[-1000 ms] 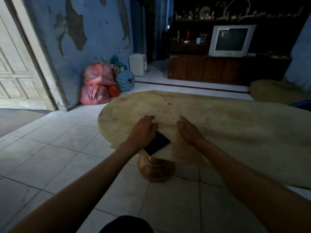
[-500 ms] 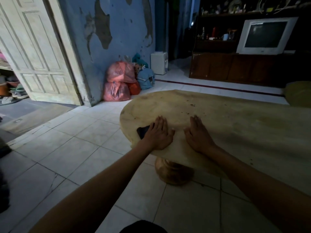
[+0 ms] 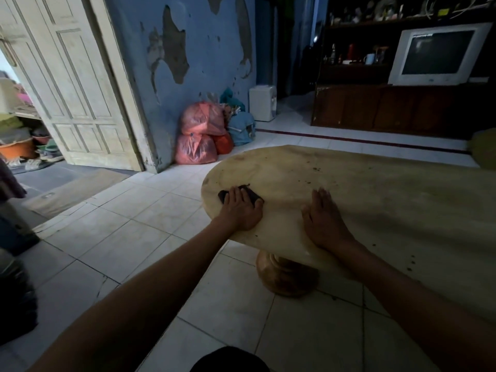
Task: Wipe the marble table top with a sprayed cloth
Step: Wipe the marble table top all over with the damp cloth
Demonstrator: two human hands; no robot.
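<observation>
A round beige marble table top (image 3: pixel 349 183) on a brown pedestal fills the middle and right. Dark crumbs speckle its far part and its right near side. A small dark cloth (image 3: pixel 252 194) lies near the table's left edge, mostly covered by my left hand (image 3: pixel 241 209), which presses flat on it with fingers spread. My right hand (image 3: pixel 323 220) rests flat and bare on the marble near the front rim, a short way right of the cloth.
The table's pedestal base (image 3: pixel 284 275) stands on a white tiled floor. Red and blue bags (image 3: pixel 204 135) are piled against the peeling blue wall. A white door (image 3: pixel 72 89) stands at left. A wooden cabinet with a TV (image 3: pixel 437 55) lines the back.
My left hand has slid the cloth from the front rim leftward and further onto the table near its left edge. My right hand stayed flat on the marble. The view turned left.
</observation>
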